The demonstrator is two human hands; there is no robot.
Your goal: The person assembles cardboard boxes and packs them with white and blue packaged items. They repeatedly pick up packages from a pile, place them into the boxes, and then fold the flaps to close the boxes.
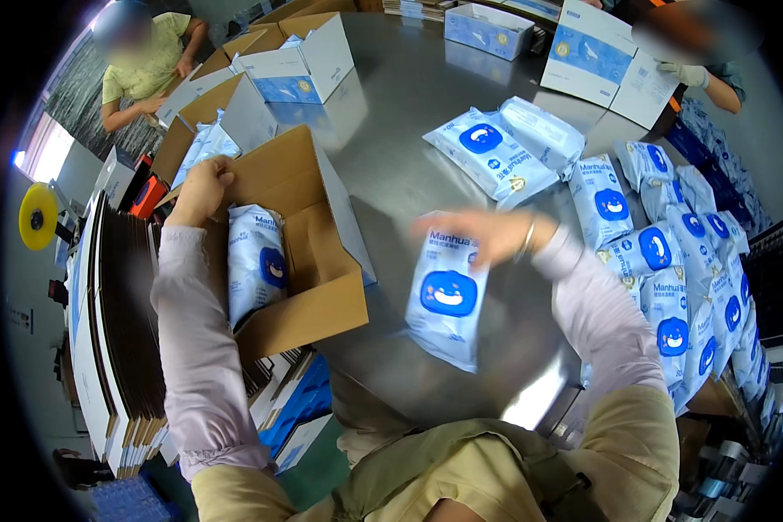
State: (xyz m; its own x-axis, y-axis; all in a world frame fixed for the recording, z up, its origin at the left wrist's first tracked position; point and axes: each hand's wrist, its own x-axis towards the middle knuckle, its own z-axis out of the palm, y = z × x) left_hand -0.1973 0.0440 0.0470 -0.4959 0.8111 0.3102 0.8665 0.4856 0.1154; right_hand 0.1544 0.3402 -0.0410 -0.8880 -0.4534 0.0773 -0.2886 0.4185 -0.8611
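Note:
My left hand (202, 190) is closed on the far left rim of an open cardboard box (322, 306), brown inside and white outside. One white and blue soft pack (254, 261) stands against the left side within the box. To the right of the box, my right hand (500, 237), a little smeared by motion, grips the upper end of another soft pack (446, 304). That pack has a round blue face printed on it and is held over the metal table. My right fingertips are partly blurred.
Many like packs are heaped (670, 261) on the right, with two larger ones (496, 157) farther back. Filled boxes (300, 61) line the far left. Flattened cartons (117, 339) stack by my left arm. One person (143, 70) works far left; a gloved hand (689, 74) holds a carton far right.

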